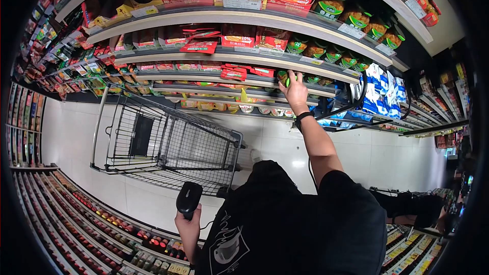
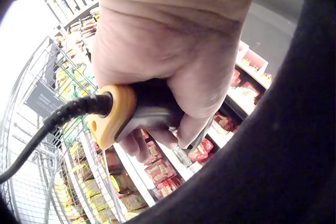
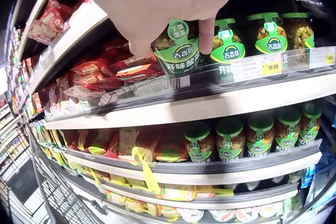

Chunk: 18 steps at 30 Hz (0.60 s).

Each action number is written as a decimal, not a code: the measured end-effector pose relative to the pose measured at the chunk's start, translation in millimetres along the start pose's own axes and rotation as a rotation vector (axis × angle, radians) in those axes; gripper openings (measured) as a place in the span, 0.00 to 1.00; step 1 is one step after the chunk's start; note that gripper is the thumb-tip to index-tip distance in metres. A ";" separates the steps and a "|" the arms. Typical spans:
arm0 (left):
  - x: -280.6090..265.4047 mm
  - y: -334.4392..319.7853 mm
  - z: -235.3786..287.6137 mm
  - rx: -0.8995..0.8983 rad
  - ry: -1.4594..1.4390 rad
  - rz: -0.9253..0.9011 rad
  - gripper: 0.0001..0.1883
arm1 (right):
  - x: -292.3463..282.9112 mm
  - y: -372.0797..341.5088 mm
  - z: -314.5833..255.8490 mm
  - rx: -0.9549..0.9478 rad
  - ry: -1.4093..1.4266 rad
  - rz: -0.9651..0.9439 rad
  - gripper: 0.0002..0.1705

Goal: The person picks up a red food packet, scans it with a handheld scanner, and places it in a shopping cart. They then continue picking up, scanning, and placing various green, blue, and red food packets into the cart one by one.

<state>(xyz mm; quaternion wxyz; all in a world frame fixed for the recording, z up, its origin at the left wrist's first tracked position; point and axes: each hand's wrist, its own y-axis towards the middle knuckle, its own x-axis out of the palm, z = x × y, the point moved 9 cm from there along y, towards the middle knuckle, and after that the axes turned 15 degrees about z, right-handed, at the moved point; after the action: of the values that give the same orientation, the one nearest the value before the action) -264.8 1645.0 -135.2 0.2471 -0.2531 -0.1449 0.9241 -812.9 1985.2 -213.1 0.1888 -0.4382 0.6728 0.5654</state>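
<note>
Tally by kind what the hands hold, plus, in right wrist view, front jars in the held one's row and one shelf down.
Scanner, left hand: 1
Jar, right hand: 1
Other jars, same row: 3
Jars one shelf down: 5
Total: 10

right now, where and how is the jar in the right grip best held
Likely by the upper sides of the jar, where the right grip is, coming from the front of the shelf: the body is round and another jar stands close on the right.

pickle jar [image 3: 182, 55] | green-labelled, held upright, one o'clock in head view || scanner [image 1: 189, 196] | black, yellow-ended, corded, held head toward twelve, seven o'clock
</note>
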 end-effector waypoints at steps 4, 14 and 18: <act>2.1 3.3 8.3 0.014 0.037 -0.032 0.11 | -1.7 -3.2 5.1 0.034 0.036 0.004 0.37; 1.8 9.3 2.8 0.015 0.049 -0.041 0.11 | -28.5 -23.1 -23.7 -0.033 0.096 0.037 0.36; -12.2 9.6 2.1 0.028 0.098 -0.006 0.11 | -52.7 -42.0 -86.1 -0.090 0.223 -0.002 0.34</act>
<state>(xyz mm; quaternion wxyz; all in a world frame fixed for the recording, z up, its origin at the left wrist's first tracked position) -260.5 1630.2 -132.4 0.2598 -0.2941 -0.1206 0.9118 -729.7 1926.3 -173.6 0.0932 -0.5070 0.6631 0.5428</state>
